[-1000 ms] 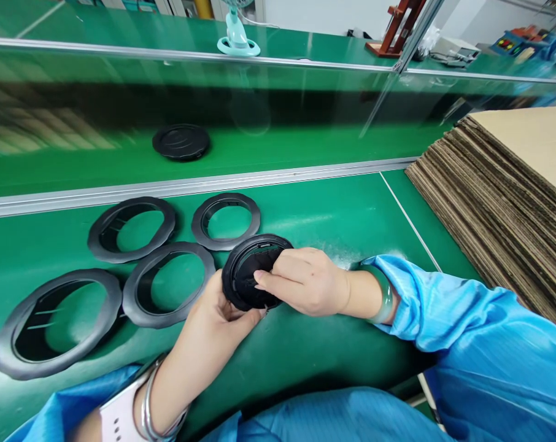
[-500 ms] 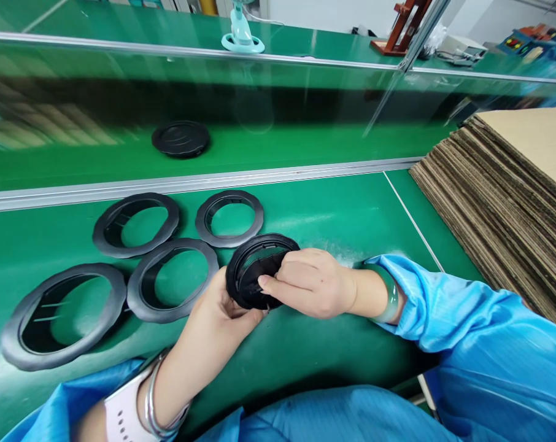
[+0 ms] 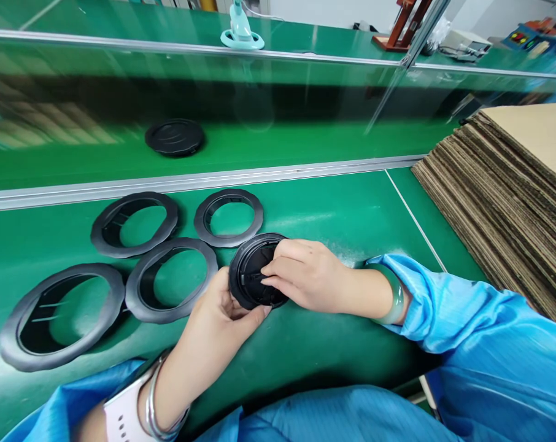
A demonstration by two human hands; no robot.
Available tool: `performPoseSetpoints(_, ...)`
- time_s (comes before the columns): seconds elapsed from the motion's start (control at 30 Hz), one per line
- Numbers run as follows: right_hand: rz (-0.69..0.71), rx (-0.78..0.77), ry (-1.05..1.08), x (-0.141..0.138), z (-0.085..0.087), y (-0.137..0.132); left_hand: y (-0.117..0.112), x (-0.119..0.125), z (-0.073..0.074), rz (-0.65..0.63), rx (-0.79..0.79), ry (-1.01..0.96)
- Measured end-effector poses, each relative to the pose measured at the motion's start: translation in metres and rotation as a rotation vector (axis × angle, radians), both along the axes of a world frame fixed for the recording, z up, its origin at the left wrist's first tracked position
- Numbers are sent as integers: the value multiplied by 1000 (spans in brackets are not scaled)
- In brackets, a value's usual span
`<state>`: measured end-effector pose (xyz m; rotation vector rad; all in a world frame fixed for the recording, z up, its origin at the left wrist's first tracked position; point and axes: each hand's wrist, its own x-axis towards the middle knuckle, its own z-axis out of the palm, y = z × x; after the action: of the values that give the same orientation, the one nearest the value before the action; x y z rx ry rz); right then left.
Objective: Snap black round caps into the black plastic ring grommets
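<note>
Both hands (image 3: 223,319) (image 3: 305,276) hold black round part (image 3: 253,276); no legible markings

Blue sleeves (image 3: 466,331), green bangle (image 3: 394,296), white watch (image 3: 121,411)

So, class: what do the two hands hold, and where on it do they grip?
Both hold one black ring. The left hand grips its lower-left rim; the right hand presses fingers on its inner part from the right.
</note>
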<state>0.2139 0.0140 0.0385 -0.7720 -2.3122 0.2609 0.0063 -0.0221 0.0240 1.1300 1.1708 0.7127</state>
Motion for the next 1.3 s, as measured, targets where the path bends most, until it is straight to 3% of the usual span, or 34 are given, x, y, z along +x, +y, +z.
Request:
performPoseSetpoints(0.3, -39, -53, -152, -2, -1, -7, -2, 0, -1, -7, 17, 63)
performPoseSetpoints(0.53, -108, 50, -302, -7, 5, -16, -2, 3, 2, 14, 43, 66)
performPoseSetpoints(0.73, -96, 14, -474, -9, 9, -16, -1, 3, 1, 19, 29, 38)
performPoseSetpoints(1.03, -108, -25, -559, -15, 14, -18, -2, 4, -2, 18, 26, 20)
performPoseSetpoints(1.17, -94, -13, -403, -11, 13, -14, -1, 4, -4, 33, 28, -20)
performPoseSetpoints(1.3, -175, -95, 73, -5, 12, -6, 3, 4, -6, 101, 53, -66)
